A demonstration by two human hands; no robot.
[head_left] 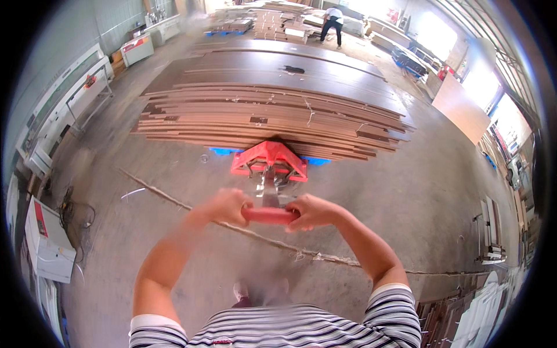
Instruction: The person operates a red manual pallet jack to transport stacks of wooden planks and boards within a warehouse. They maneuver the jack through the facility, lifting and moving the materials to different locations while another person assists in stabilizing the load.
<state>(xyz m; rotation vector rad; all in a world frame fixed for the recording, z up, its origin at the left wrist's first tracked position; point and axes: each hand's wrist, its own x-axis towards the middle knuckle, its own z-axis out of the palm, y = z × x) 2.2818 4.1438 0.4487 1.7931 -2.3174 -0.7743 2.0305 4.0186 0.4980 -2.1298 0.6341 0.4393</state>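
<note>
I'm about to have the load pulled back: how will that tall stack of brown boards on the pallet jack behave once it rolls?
The stack of boards is probably very heavy: many long layers. Both hands, left hand and right hand, grip the red handle. Uneven, jutting edges suggest loose layers may slide. The floor crack could jolt it.

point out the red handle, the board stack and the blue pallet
red handle [270, 216], head view, bare middle of the bar between the two hands
board stack [272, 113], head view, front layers of brown boards
blue pallet [223, 151], head view, left corner under the boards
</note>
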